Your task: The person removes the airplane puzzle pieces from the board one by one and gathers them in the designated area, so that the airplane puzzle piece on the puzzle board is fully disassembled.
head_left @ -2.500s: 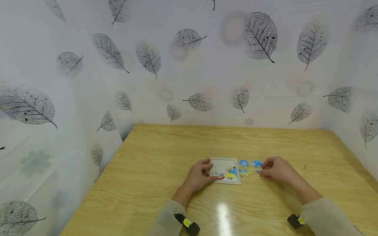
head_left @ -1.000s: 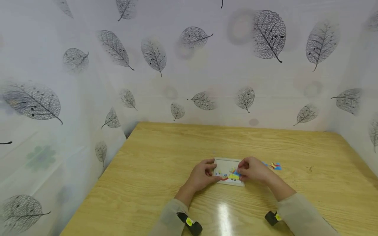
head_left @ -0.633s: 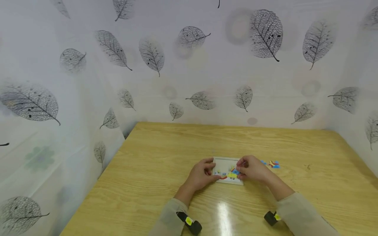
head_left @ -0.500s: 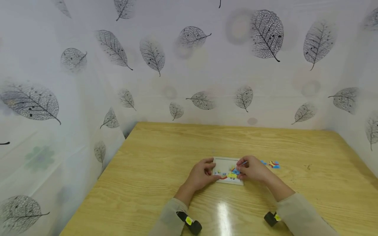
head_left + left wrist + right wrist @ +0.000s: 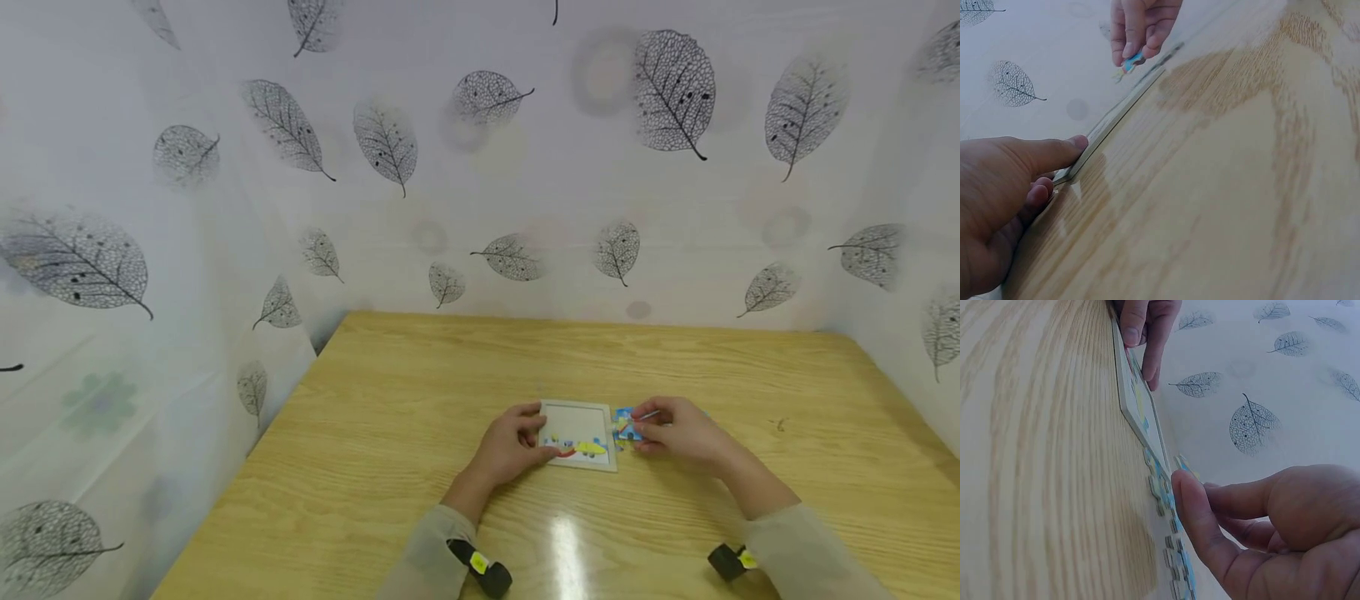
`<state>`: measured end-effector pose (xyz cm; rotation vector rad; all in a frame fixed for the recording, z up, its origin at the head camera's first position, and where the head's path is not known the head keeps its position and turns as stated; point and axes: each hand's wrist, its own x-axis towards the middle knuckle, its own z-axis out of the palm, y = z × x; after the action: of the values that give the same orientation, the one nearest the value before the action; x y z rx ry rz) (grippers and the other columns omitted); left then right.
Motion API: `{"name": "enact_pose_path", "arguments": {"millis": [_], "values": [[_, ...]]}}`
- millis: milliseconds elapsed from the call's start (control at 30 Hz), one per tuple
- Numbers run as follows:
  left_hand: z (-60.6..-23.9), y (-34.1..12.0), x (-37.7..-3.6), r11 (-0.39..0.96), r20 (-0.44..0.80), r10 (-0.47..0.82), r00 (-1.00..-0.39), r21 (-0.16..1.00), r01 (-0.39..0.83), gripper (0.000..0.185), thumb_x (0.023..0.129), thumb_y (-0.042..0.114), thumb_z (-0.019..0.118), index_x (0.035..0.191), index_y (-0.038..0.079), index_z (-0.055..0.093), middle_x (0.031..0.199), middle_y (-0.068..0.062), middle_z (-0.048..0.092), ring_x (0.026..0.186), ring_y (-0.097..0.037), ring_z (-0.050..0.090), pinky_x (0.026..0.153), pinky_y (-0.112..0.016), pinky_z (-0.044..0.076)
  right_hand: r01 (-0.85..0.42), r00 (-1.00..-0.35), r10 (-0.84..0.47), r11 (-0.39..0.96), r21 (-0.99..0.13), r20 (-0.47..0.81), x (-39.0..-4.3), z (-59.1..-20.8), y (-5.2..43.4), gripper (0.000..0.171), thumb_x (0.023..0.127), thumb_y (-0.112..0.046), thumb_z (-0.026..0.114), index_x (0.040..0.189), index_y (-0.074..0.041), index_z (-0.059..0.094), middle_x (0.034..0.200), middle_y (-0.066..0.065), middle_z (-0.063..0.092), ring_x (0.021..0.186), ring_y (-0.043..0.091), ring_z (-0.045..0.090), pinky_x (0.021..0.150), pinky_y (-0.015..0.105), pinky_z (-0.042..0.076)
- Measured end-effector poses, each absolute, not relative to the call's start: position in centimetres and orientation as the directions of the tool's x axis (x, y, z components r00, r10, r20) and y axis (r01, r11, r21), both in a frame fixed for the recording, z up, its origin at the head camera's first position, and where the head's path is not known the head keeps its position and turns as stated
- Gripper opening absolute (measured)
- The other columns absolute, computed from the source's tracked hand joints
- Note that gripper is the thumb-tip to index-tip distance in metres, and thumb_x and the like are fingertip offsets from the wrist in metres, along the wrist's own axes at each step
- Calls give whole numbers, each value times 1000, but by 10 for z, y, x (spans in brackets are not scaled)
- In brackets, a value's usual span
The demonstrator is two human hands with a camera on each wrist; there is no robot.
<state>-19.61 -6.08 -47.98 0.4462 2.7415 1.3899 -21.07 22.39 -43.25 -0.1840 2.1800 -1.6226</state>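
A shallow white-framed jigsaw tray lies on the table, its lower part showing a yellow, red and blue picture and its upper part bare. My left hand grips the tray's left side, the thumb on the near left corner. Just right of the tray, my right hand pinches a blue jigsaw piece with yellow and red on it between thumb and fingers. In the left wrist view that piece is held above the tray's level. Loose jigsaw pieces lie under and beside the right hand, partly hidden by it.
The wood-grain table extends around the tray on all sides. A pale curtain with a leaf print stands behind the table and along its sides. Light reflects off the tabletop near the front.
My right hand has moved right, from over the tray's right side to beside it, lifting a blue piece with red out of the tray. My left hand keeps its grip on the tray.
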Motion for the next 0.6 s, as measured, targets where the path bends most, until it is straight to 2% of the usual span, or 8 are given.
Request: {"name": "enact_pose_path", "arguments": {"millis": [600], "values": [[-478, -60, -194, 548, 86, 267, -960, 805, 225, 54, 75, 32, 77, 120, 6, 62, 138, 3, 45, 80, -5, 50, 68, -19, 43, 112, -922, -305, 381, -918, -240, -203, -433, 291, 37, 93, -7, 54, 121, 14, 42, 101, 21, 56, 86, 25, 62, 74, 35, 52]]}}
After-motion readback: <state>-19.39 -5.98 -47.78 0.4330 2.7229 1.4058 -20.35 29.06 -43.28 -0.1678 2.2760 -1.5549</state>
